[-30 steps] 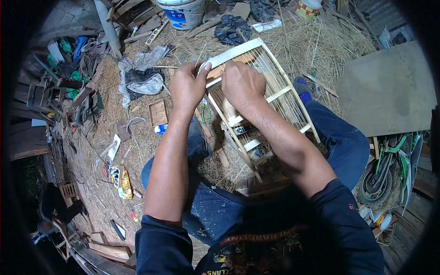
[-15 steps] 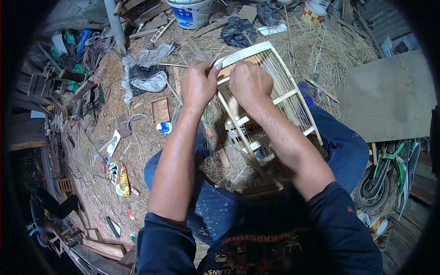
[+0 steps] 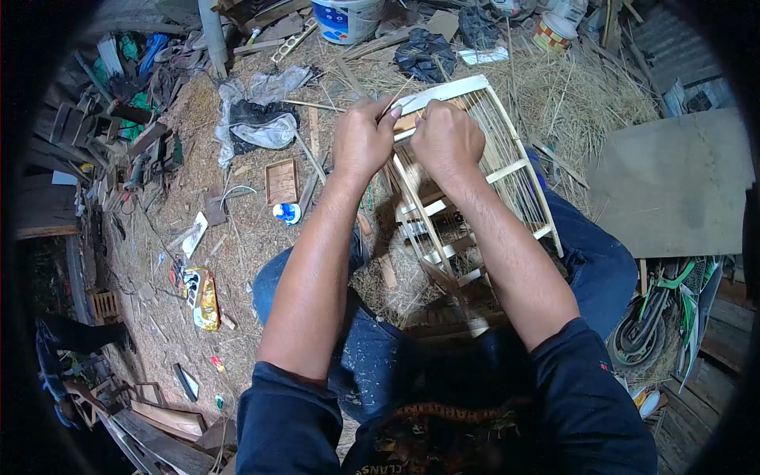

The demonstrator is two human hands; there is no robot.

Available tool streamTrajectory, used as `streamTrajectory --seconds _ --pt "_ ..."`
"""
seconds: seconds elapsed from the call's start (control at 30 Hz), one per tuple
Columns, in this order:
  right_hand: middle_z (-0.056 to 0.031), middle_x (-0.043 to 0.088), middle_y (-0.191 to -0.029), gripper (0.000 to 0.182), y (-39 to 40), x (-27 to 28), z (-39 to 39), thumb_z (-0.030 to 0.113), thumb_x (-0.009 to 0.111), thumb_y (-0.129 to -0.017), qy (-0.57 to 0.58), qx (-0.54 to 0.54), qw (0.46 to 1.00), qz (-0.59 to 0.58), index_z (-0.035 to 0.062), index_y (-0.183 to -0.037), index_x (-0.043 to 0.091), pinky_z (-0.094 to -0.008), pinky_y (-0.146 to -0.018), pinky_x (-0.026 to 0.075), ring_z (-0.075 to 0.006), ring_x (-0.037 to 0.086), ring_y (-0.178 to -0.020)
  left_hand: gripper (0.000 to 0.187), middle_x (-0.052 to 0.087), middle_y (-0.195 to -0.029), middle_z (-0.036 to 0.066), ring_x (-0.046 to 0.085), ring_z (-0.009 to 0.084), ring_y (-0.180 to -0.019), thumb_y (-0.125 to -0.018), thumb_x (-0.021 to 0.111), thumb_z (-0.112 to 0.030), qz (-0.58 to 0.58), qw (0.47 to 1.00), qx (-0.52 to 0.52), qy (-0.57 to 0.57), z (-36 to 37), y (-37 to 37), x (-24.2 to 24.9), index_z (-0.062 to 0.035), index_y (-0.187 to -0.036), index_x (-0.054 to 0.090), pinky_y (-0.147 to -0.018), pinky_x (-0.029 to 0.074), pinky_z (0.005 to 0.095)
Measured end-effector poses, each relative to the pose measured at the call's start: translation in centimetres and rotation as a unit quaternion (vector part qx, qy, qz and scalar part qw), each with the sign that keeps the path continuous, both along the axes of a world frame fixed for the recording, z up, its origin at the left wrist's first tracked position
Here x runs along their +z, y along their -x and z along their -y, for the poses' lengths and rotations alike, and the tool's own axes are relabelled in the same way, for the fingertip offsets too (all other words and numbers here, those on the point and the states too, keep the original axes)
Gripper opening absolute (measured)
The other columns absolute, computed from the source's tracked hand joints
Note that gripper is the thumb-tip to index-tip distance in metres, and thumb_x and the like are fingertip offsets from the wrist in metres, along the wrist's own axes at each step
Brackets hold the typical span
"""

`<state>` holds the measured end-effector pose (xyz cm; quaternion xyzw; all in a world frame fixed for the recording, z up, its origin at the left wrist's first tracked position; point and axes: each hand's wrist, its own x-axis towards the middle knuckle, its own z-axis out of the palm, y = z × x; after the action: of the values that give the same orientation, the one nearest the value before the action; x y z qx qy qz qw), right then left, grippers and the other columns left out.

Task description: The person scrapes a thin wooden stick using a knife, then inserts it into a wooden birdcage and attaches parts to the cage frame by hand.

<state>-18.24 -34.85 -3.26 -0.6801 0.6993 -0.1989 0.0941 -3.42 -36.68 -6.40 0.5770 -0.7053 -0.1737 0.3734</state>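
A pale wooden cage (image 3: 507, 165) with thin upright bars stands tilted between my legs. At its upper left corner my left hand (image 3: 363, 141) is closed, with a thin stick (image 3: 393, 98) pinched between thumb and fingers. Close to its right, my right hand (image 3: 449, 142) is curled in a fist over the cage's top frame; whatever its fingers hold is hidden. The two hands are a small gap apart.
A small wooden tray (image 3: 282, 183) and a blue-and-white bottle (image 3: 286, 213) lie on the straw-strewn ground to the left. A white bucket (image 3: 347, 20) and black plastic bag (image 3: 425, 55) are beyond. Another person (image 3: 75, 336) is at the far left; a motorcycle (image 3: 645, 324) is at right.
Both hands and the cage appear slightly further right in view, as does most of the background. The grip of the hands looks much the same.
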Motion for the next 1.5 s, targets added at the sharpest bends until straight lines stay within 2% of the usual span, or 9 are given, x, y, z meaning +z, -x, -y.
streamTrajectory --seconds 0.2,0.37,0.63,0.67,0.77,0.9,1.03,1.37,1.5 --pt "-0.0212 0.075 -0.093 0.016 0.1 -0.1 0.2 0.011 0.067 -0.085 -0.002 0.003 1.0 -0.004 -0.0011 -0.093 0.074 -0.0474 -0.074 0.061 -0.0366 0.076 -0.086 0.027 0.072 -0.097 0.018 0.072 0.0345 -0.088 -0.096 0.071 -0.023 0.012 1.0 -0.004 -0.005 0.0 -0.1 0.3 -0.0068 -0.117 0.077 -0.08 0.055 0.0411" --pt "-0.0203 0.075 -0.094 0.028 2.4 1.9 -0.7 0.028 0.075 -0.087 -0.032 0.037 0.998 0.031 0.0043 -0.1 0.076 -0.0498 -0.076 0.06 -0.0371 0.075 -0.085 0.029 0.074 -0.098 0.018 0.072 0.03 -0.087 -0.096 0.072 -0.024 -0.024 0.999 0.005 -0.028 0.2 -0.2 -0.4 -0.0074 -0.119 0.076 -0.079 0.054 0.0399" --pt "-0.0143 0.072 -0.072 0.033 10.3 4.1 -5.1 0.038 0.076 -0.087 -0.008 0.001 0.994 0.106 0.0046 -0.09 0.076 -0.046 -0.068 0.056 -0.0368 0.072 -0.072 0.039 0.075 -0.11 0.022 0.075 0.0295 -0.101 -0.094 0.076 -0.032 -0.05 0.996 0.019 -0.065 -0.6 0.2 1.2 -0.0024 -0.119 0.076 -0.089 0.055 0.0367" --pt "-0.0149 0.074 -0.082 0.043 11.6 3.9 -6.0 0.044 0.075 -0.088 -0.03 0.002 0.994 0.107 0.0029 -0.1 0.076 -0.0407 -0.07 0.054 -0.0294 0.072 -0.076 0.039 0.075 -0.11 0.022 0.075 0.0295 -0.101 -0.094 0.076 -0.032 -0.051 0.997 0.014 -0.064 -0.7 0.0 1.0 -0.0024 -0.119 0.076 -0.089 0.055 0.0367" --pt "-0.0183 0.074 -0.088 0.041 16.8 0.6 -9.0 0.042 0.073 -0.091 0.074 -0.039 0.996 0.014 0.0029 -0.101 0.074 -0.0445 -0.074 0.055 -0.035 0.073 -0.085 0.043 0.075 -0.101 0.022 0.074 0.037 -0.093 -0.089 0.078 -0.037 -0.006 0.998 0.041 0.04 -0.5 -0.1 0.2 -0.0007 -0.114 0.077 -0.084 0.056 0.0417" --pt "-0.0201 0.075 -0.099 0.045 20.4 -1.7 -11.2 0.044 0.069 -0.095 0.007 -0.08 0.997 0.024 0.0015 -0.109 0.073 -0.043 -0.08 0.055 -0.0348 0.073 -0.092 0.051 0.075 -0.103 0.024 0.075 0.0357 -0.095 -0.087 0.08 -0.042 -0.014 0.997 0.07 0.038 -1.0 -0.2 0.2 0.0024 -0.113 0.076 -0.087 0.056 0.0417" --pt "-0.0185 0.075 -0.094 0.04 21.3 -6.1 -12.1 0.036 0.064 -0.101 -0.078 -0.089 0.944 0.307 -0.001 -0.115 0.072 -0.0388 -0.082 0.054 -0.0294 0.073 -0.089 0.059 0.076 -0.093 0.025 0.075 0.0336 -0.088 -0.088 0.079 -0.047 -0.033 0.991 0.128 -0.022 -1.1 -0.5 -0.4 0.0069 -0.111 0.075 -0.085 0.056 0.0396" --pt "-0.0192 0.076 -0.095 0.032 18.8 -5.3 -11.5 0.029 0.065 -0.1 -0.039 -0.103 0.948 0.297 0.0006 -0.113 0.075 -0.0396 -0.079 0.056 -0.0292 0.074 -0.084 0.056 0.078 -0.1 0.023 0.075 0.0253 -0.094 -0.093 0.075 -0.043 -0.057 0.986 0.096 -0.123 2.8 0.1 1.2 0.0056 -0.121 0.072 -0.087 0.055 0.0358" --pt "-0.02 0.076 -0.093 0.04 16.4 -4.9 -10.7 0.034 0.063 -0.101 -0.039 -0.094 0.939 0.328 -0.003 -0.112 0.074 -0.0414 -0.081 0.056 -0.0316 0.074 -0.086 0.05 0.078 -0.094 0.019 0.074 0.021 -0.085 -0.092 0.077 -0.04 -0.019 0.986 0.083 -0.144 7.4 1.2 1.3 0.003 -0.118 0.075 -0.079 0.055 0.0347"
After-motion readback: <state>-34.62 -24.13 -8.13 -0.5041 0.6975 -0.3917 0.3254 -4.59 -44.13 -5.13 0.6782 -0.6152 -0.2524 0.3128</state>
